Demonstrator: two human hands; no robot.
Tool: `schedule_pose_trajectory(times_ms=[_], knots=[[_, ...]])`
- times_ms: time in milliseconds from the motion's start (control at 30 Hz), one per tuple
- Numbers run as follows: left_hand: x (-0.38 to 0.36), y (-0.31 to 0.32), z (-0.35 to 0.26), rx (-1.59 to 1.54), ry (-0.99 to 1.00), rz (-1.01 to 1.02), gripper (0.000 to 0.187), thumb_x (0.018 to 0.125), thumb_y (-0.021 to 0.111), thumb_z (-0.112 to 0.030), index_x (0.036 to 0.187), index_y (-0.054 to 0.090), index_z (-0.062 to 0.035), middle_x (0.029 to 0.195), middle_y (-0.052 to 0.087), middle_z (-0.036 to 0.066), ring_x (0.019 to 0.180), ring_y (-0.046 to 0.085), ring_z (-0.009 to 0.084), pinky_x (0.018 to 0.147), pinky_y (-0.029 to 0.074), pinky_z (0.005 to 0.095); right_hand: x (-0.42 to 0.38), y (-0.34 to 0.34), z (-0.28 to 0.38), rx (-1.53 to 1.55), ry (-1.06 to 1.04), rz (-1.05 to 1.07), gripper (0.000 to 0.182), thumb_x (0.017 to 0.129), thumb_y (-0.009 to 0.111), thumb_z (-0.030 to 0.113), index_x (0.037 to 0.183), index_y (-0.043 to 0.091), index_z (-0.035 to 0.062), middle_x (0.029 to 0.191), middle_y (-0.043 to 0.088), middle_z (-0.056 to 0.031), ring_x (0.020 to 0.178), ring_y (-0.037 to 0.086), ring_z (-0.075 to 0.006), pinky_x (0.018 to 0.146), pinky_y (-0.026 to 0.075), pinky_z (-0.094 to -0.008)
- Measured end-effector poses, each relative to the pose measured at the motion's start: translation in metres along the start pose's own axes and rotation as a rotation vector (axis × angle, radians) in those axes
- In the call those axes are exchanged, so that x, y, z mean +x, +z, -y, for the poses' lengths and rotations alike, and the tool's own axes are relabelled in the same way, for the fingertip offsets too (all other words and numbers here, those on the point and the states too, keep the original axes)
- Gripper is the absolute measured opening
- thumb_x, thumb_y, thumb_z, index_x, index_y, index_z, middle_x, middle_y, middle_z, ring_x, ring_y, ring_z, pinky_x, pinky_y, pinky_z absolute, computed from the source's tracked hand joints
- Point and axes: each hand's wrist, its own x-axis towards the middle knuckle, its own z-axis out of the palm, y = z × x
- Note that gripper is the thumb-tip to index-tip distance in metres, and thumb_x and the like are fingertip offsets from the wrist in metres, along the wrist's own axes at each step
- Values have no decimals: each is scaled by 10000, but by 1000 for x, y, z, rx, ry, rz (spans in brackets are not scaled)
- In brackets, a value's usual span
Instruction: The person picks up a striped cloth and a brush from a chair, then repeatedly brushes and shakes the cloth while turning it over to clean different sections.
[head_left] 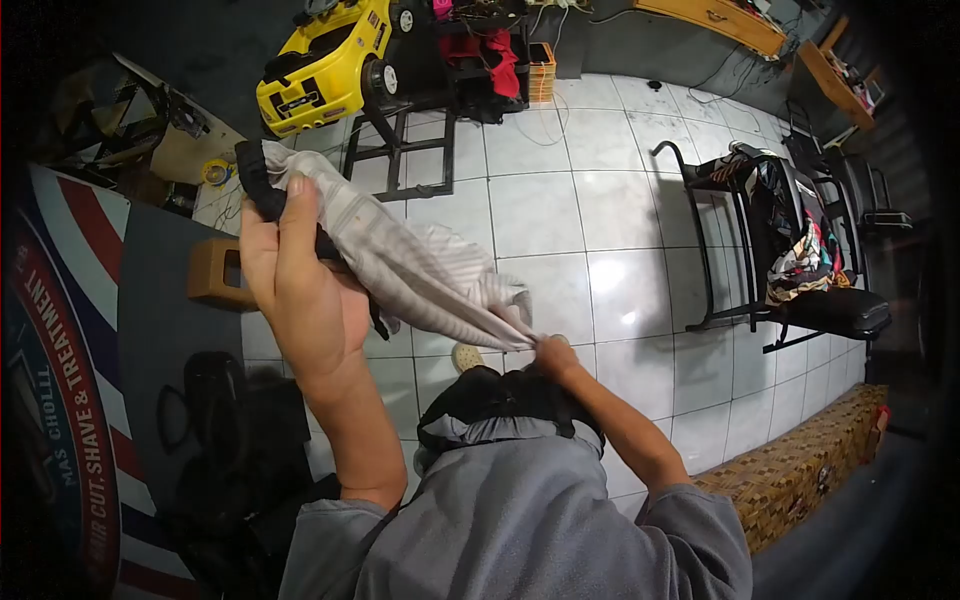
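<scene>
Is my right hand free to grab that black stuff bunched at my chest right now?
Probably not as it stands: the right hand is pinching a corner of the striped cloth, which the left hand holds taut. The black fabric lies just below it, unobstructed.

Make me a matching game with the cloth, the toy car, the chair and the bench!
Things:
1. striped cloth
2. toy car
3. chair
4. bench

Descriptions:
A. yellow, at the top of the view
B. woven brown pattern, lower right
C. stretched between the left hand and right hand
D. black, with clothes piled on it

Pairs: 1-C, 2-A, 3-D, 4-B
</scene>
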Motion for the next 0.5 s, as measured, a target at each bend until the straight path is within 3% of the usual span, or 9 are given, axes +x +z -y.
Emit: schedule_pose_trajectory(times_ms=[33,67,167,233,300,367,433,500], knots=[[0,0,0,1,3,2,237,887,491,-98,1100,472,3,984,553,75,894,543,133,775,438,262,-1,8,-27,-11,-10,57,283,850,406,211,958,534,-17,864,609,-227,842,596,-377,720,473,-468],[-1,0,0,-1,12,5,225,887,491,-97,1089,473,0,978,552,71,882,543,129,774,439,265,-3,18,-38,85,180,-56,290,850,412,220,874,569,-22,868,607,-232,853,595,-374,746,466,-469],[0,-5,8,-1,10,29,202,885,497,-87,1067,473,-5,960,549,61,850,541,119,765,442,265,-14,-8,-51,52,232,-63,287,865,398,219,865,574,-8,843,607,-227,809,595,-386,712,463,-478],[1,-6,18,-2,-5,59,191,883,501,-78,1057,470,-7,948,546,56,831,541,114,758,444,261,8,1,-68,75,46,-395,315,898,380,237,823,566,-6,771,604,-201,665,600,-354,616,465,-440],[-3,2,25,101,37,61,190,877,510,-58,1052,455,-8,916,540,46,793,534,101,735,449,251,-23,-72,1,610,-32,-597,351,930,356,272,799,515,-12,645,547,-151,503,524,-258,499,421,-376],[-8,13,23,98,-9,51,219,872,518,-43,1070,435,-3,902,535,44,789,527,89,702,454,231,-69,-136,73,1103,-93,-554,344,941,354,302,828,458,-6,581,465,-98,470,440,-170,456,376,-320],[-7,19,26,204,15,39,343,876,517,-57,1159,343,27,915,515,46,784,476,58,671,408,186,-94,-159,110,1000,-290,-719,238,932,339,209,885,438,-2,612,465,-179,534,479,-355,526,389,-400],[-3,21,34,242,79,47,361,874,511,-45,1171,321,35,916,512,52,778,481,58,638,416,175,-102,-152,124,842,-432,-766,190,925,330,155,923,429,-7,626,465,-186,536,481,-355,513,383,-388]])
